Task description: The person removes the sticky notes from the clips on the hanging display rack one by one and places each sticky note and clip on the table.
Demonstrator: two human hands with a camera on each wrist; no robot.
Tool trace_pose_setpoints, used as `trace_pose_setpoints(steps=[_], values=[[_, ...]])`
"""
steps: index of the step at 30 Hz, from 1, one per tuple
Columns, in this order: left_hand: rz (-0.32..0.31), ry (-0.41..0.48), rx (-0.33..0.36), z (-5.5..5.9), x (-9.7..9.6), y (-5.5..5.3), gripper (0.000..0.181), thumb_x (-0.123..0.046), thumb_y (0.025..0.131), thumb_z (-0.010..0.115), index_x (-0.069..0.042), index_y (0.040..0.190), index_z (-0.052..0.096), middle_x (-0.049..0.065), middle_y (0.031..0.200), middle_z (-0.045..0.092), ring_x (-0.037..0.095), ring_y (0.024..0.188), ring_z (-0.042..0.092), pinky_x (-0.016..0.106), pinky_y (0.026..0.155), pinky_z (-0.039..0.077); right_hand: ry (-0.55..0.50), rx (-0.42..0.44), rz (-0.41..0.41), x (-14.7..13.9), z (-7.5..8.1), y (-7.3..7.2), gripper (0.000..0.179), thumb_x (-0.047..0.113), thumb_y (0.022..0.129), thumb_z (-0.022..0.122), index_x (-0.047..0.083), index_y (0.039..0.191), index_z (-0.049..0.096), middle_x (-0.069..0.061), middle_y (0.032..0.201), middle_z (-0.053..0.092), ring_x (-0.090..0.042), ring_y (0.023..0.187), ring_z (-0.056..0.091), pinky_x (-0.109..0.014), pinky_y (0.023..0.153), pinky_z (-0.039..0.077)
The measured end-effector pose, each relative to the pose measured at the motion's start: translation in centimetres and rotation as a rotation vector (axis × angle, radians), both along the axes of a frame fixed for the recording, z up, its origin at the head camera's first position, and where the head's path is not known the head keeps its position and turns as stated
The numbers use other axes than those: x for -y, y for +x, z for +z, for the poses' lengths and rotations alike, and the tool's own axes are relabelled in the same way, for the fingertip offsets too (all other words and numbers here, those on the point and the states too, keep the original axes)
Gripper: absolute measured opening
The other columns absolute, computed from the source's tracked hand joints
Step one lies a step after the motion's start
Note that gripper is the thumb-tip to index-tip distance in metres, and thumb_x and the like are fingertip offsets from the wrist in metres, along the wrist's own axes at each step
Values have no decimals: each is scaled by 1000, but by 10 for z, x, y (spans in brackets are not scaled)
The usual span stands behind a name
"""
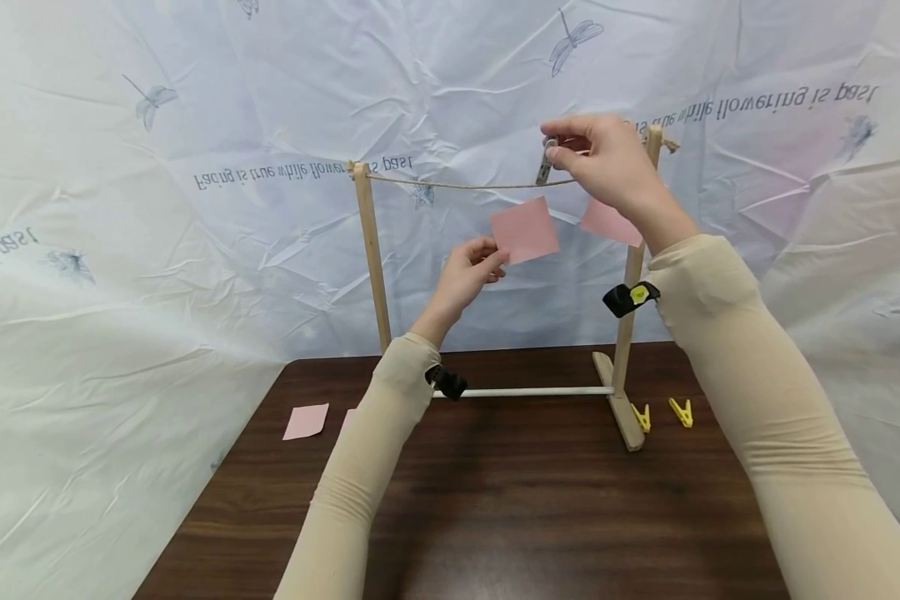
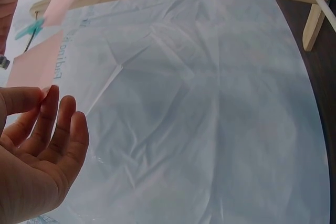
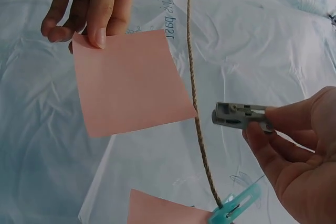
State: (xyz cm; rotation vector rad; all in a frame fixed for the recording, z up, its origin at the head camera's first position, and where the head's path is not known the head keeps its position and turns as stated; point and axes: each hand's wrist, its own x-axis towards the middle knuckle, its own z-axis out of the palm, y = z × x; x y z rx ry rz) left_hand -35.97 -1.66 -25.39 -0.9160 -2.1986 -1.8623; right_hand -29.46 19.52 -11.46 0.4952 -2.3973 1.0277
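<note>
My left hand pinches one corner of a pink paper square between thumb and forefinger. The sheet is just below a thin rope, and in the right wrist view its far corner overlaps the rope. Higher up, my right hand pinches a grey clothespin by one end; its other end points toward the rope, beside the paper. A teal clothespin sits on the rope, with a second pink paper hanging from it, partly behind my right wrist in the head view.
Wooden posts carry the rope at both ends, and a white bar joins them low down. On the dark table lie yellow clothespins at right and pink paper at left. A printed cloth hangs behind.
</note>
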Motion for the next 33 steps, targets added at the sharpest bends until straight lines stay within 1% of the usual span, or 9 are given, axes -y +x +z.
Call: trace_pose_setpoints(steps=[3, 9, 12, 15, 18, 23, 26, 30, 33], values=[[7, -6, -1, 1, 3, 0, 24, -18, 102, 62, 1, 116, 65, 12, 105, 67, 40, 99, 65, 33, 81, 57, -14, 12, 33, -3, -2, 1, 47, 29, 105, 55, 19, 150, 50, -8, 146, 55, -18, 118, 61, -33, 98, 46], [26, -5, -7, 4, 13, 3, 27, -18, 102, 62, 2, 120, 64, 14, 106, 66, 45, 102, 64, 38, 85, 57, -120, 44, 85, -10, -3, 4, 52, 32, 105, 55, 20, 154, 44, -9, 147, 51, -14, 114, 62, -34, 107, 44], [46, -9, -26, 4, 21, 3, 27, -17, 102, 61, 3, 120, 64, 15, 106, 66, 42, 98, 65, 44, 88, 56, -179, 56, 98, -15, -4, 7, 52, 33, 103, 57, 21, 153, 46, -7, 144, 52, -11, 111, 62, -28, 102, 45], [64, -10, -41, 5, 31, 4, 27, -16, 102, 61, 4, 120, 64, 15, 106, 66, 40, 96, 66, 49, 90, 55, -231, 54, 100, -20, -7, 10, 51, 32, 102, 60, 21, 151, 49, -2, 136, 55, -8, 105, 63, -20, 90, 46], [85, -18, -49, 9, 44, 7, 28, -16, 102, 61, 5, 121, 63, 15, 105, 66, 37, 94, 66, 47, 89, 55, -269, 35, 100, -26, -8, 13, 50, 28, 101, 62, 18, 149, 52, 2, 128, 56, -5, 98, 64, -17, 83, 48], [139, -32, -65, 13, 69, 10, 29, -17, 102, 62, 4, 122, 63, 13, 105, 65, 26, 86, 65, 43, 89, 55, -304, 22, 74, -40, -12, 15, 49, 26, 101, 62, 17, 148, 53, 4, 128, 55, -4, 93, 65, -16, 89, 48], [182, -43, -86, 17, 84, 11, 29, -17, 102, 63, 3, 122, 65, 12, 105, 66, 17, 81, 64, 38, 86, 56, -344, 13, 66, -49, -14, 17, 48, 23, 101, 63, 16, 147, 54, 5, 124, 55, -4, 88, 65, -15, 86, 49], [203, -47, -113, 21, 103, 15, 29, -15, 101, 63, 6, 120, 65, 11, 101, 66, 15, 79, 63, 32, 83, 56, -396, -14, 71, -62, -16, 20, 48, 16, 100, 63, 10, 146, 53, 5, 117, 55, -4, 83, 64, -13, 76, 51], [198, -44, -123, 24, 116, 18, 28, -15, 102, 62, 7, 119, 65, 7, 97, 64, 16, 79, 63, 30, 82, 55, -396, -42, 51, -70, -19, 23, 47, 14, 100, 63, 10, 145, 54, 5, 117, 55, -4, 83, 63, -11, 76, 51]])
